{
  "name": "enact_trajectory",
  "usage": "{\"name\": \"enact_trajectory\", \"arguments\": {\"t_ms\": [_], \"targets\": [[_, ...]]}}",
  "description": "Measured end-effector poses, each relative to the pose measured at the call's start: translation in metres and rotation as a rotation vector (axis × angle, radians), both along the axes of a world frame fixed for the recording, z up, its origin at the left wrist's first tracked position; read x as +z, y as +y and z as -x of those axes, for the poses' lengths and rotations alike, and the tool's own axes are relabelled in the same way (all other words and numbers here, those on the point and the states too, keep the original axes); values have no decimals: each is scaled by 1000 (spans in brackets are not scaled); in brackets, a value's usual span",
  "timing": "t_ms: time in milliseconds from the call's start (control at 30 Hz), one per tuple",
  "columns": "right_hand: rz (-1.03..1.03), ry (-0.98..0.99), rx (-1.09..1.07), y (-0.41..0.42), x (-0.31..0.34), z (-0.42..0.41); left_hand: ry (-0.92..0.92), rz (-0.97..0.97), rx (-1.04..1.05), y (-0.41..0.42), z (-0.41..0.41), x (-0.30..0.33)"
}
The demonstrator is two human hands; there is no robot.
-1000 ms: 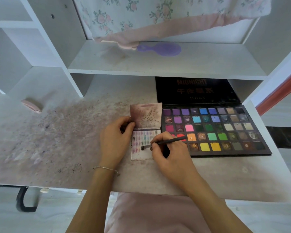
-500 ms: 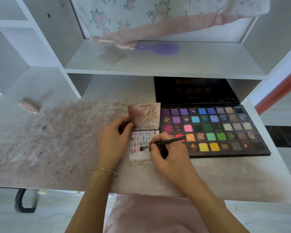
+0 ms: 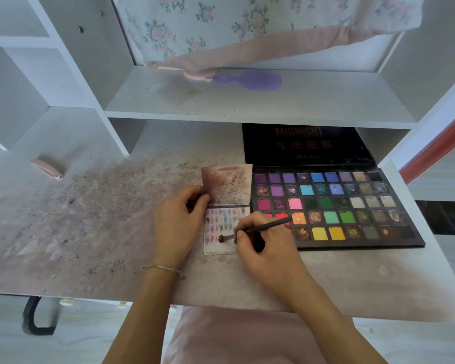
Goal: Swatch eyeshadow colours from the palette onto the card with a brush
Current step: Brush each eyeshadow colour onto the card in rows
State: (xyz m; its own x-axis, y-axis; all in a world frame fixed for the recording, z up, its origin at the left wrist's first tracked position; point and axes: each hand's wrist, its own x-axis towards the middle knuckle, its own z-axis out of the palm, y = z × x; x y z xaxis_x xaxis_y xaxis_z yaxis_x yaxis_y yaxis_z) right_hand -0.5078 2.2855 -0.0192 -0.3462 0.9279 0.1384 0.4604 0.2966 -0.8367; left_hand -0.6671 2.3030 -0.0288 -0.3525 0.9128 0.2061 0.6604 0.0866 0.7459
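Right hand is down on the table, fingers curled and pinching the thin dark brush, its handle slanting up and right over the palette's front-left corner. The brush head sits on the lower part of the card, touching it just below the rows of pale swatches. Left hand is on the card's left edge, fingers curled, thumb and fingertips pinching the raised flap where it folds up from the flat half. So the card lies between the two hands, flat on the table and pressed right against the left side of the palette.

The palette lies open, colour pans in rows, its black lid leaning back under the shelf. The right hand covers the palette's near-left corner and the card's right edge. A purple hairbrush lies on the shelf, its handle tucked under the hem of a floral cloth. A small pink object rests far left on the table, well apart. A thin bracelet circles the left wrist.

Against half a second back: both grips match, and the brush head remains low on the card, at much the same spot.
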Motion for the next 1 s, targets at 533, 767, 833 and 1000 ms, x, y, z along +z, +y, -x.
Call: {"name": "enact_trajectory", "arguments": {"t_ms": [533,767,833,1000], "targets": [[-106,333,-140,0,1,-5,-30,10,-12,0,2,-1],[-126,338,-293,9,8,-45,-30,30,-13,-1,2,0],[-127,301,-374,9,9,-63,-20,29,-5,-1,2,0],[-126,199,-506,11,2,-96,-13,33,5,-2,1,1]]}}
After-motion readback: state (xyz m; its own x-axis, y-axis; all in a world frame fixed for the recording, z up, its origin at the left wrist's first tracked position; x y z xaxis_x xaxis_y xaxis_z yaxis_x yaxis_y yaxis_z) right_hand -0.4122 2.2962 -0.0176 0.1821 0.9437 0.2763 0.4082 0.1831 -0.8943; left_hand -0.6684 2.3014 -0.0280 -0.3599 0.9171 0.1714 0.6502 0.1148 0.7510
